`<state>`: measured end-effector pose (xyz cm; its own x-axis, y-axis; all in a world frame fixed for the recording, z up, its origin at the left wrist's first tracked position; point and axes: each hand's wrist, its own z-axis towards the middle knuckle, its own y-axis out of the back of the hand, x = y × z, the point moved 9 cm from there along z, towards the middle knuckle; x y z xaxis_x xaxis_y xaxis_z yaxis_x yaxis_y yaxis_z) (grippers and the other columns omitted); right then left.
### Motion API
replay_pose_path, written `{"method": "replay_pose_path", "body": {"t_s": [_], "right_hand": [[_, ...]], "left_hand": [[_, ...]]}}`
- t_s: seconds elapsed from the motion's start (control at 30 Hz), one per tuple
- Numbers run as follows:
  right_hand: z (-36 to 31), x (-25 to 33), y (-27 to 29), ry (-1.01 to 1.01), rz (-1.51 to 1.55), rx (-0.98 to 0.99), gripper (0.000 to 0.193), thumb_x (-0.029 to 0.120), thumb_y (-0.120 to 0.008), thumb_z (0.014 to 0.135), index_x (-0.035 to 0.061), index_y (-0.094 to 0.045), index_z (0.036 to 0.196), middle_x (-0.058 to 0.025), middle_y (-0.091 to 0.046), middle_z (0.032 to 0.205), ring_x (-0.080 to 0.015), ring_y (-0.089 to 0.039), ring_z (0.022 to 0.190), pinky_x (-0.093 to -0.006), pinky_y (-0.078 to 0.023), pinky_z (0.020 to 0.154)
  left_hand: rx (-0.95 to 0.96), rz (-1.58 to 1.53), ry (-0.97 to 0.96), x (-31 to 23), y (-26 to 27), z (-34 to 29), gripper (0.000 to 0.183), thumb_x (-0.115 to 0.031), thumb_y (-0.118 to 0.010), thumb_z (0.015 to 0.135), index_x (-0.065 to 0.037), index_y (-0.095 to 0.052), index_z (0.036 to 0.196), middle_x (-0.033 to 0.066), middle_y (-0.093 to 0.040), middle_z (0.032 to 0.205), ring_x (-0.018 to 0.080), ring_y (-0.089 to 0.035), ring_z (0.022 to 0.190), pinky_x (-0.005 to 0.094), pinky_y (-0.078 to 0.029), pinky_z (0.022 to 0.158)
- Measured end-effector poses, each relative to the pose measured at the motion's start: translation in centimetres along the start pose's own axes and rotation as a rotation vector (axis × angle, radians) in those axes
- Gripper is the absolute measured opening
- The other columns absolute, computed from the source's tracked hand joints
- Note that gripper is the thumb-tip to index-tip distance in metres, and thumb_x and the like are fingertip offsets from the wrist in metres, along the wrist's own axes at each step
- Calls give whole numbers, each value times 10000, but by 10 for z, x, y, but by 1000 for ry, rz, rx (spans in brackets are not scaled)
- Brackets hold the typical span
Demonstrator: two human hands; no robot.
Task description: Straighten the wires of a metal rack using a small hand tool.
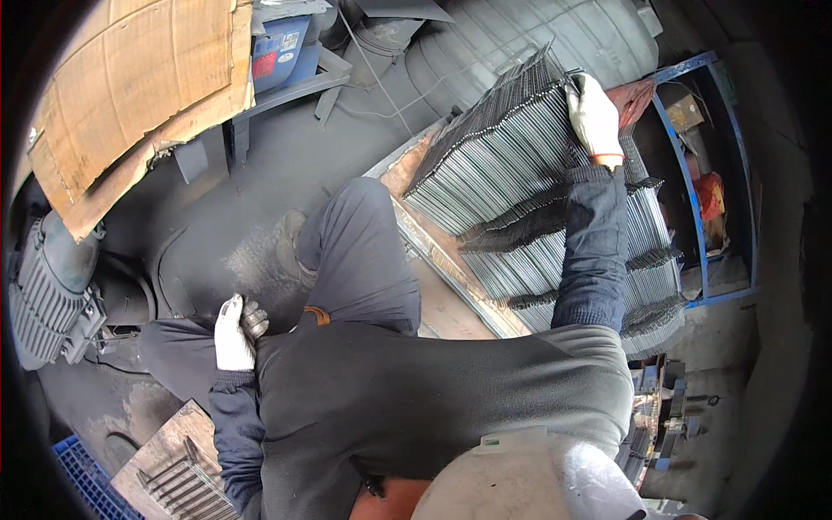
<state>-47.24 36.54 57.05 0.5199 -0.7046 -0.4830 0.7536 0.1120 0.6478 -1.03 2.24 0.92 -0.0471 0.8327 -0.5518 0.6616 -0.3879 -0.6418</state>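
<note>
My right hand [594, 120], in a white glove, reaches far out to the right. Its fingers curl over the upper edge of a tall stack of thin bent metal rods [494, 147], closed on the rods there. Exactly how many it grips is hidden by the glove. More rows of such rods [520, 264] lie closely packed beside and nearer than that stack, their dark ends lined up. My left hand [234, 336], gloved in white with greyed fingertips, rests by my left thigh. Its fingers are loosely bent and apart, with nothing seen in them.
A pale board with a metal edge [464, 282] lies under the stacks. Blue metal frame [685, 186] stands at right. Cardboard [147, 95] and a blue bin [282, 56] are far left. A motor [56, 286] sits left; several rods [186, 490] lie on a board lower left.
</note>
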Motion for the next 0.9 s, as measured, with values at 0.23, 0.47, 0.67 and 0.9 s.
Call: {"method": "replay_pose_path", "body": {"t_s": [0.23, 0.47, 0.67, 0.9], "right_hand": [[-8, 0, -10, -219, 176, 253, 470, 439, -706, 1028, 60, -722, 1304, -196, -772, 1241, -376, -740, 1166, -423, -561, 992], [-12, 9, -6, -163, 135, 150, 464, 469, -698, 1026, 74, -746, 1265, -182, -760, 1214, -375, -723, 1152, -441, -557, 999], [-7, 5, -19, -178, 58, 100, 467, 511, -613, 1068, 84, -759, 1190, -225, -755, 1130, -422, -721, 1093, -508, -556, 953], [-5, 32, 6, -274, -183, 31, 580, 618, -621, 1035, 76, -787, 1158, -227, -786, 1106, -443, -746, 1039, -527, -582, 913]], "left_hand": [[-61, 3, 27, 1, 6, 2, 233, -319, -707, 1085, -102, -637, 1131, 51, -668, 963, 175, -658, 783, 322, -574, 675], [-95, 40, 22, 0, 6, 3, 241, -326, -712, 1084, -104, -639, 1142, 52, -665, 956, 169, -651, 762, 319, -572, 671], [-46, 0, 20, 4, 7, 10, 238, -321, -716, 1090, -105, -617, 1105, 38, -650, 905, 155, -628, 718, 308, -545, 624], [393, -194, 60, 4, -17, 15, 256, -307, -673, 1106, -137, -556, 954, -7, -533, 812, 143, -541, 698, 298, -467, 629]]}}
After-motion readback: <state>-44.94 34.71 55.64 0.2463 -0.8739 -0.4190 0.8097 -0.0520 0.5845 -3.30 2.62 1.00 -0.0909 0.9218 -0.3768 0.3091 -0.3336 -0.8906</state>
